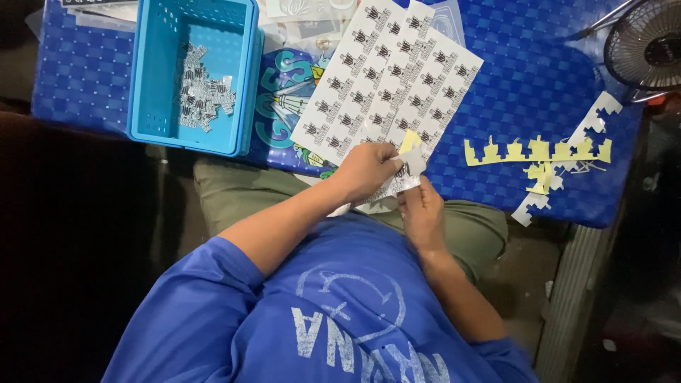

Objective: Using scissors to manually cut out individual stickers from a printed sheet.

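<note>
Blue checkered table (539, 92): work surface, with printed artwork showing under the sheets.

Blue plastic basket (152, 85), far left of the table: holds a loose pile of peeled stickers (202, 92), covering only part of the floor. Judged: a modest share of the work is finished.

Sticker sheets (397, 78), fanned at table centre: rows of small dark printed stickers, nearly all in place. Judged: most remains to peel.

Yellow and white backing scraps (539, 152), right of the sheets: spent strips, well apart from the basket.

Small fan (649, 46) at the far right corner.

Left hand (365, 170): clenched over the near edge of the sheets, pinching a small sticker piece (413, 162).

Right hand (422, 209): just beside it, fingers closed on the strip's lower end.
</note>
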